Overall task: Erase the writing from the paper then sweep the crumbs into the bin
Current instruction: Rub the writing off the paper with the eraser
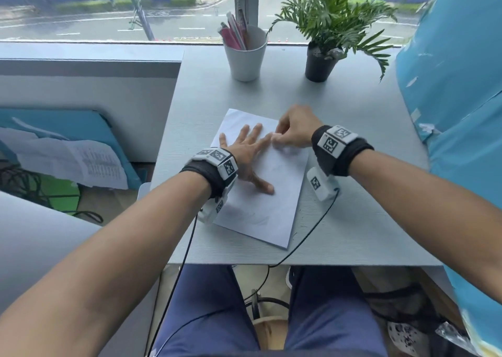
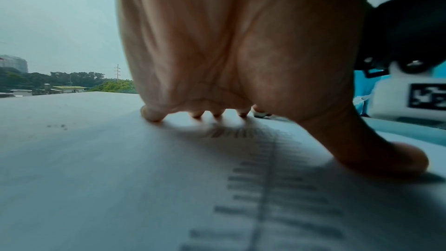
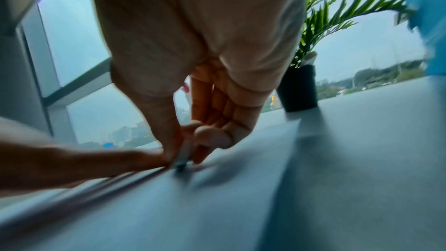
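A white sheet of paper (image 1: 271,191) lies slanted on the grey desk (image 1: 353,112); faint grey marks show near its lower end. My left hand (image 1: 245,150) lies flat on the sheet with fingers spread, pressing it down; in the left wrist view its fingertips (image 2: 154,114) and thumb touch the paper (image 2: 120,178). My right hand (image 1: 292,131) pinches a small white eraser (image 3: 184,155) between thumb and fingers, its tip down on the paper (image 3: 169,207) beside my left index finger. The eraser (image 1: 277,136) barely shows in the head view. No bin can be made out.
A white cup of pens (image 1: 245,55) and a potted plant (image 1: 320,60) stand at the desk's far edge by the window. A blue sheeted surface (image 1: 461,112) borders the right side. Cables (image 1: 307,237) hang from both wrist cameras over the front edge.
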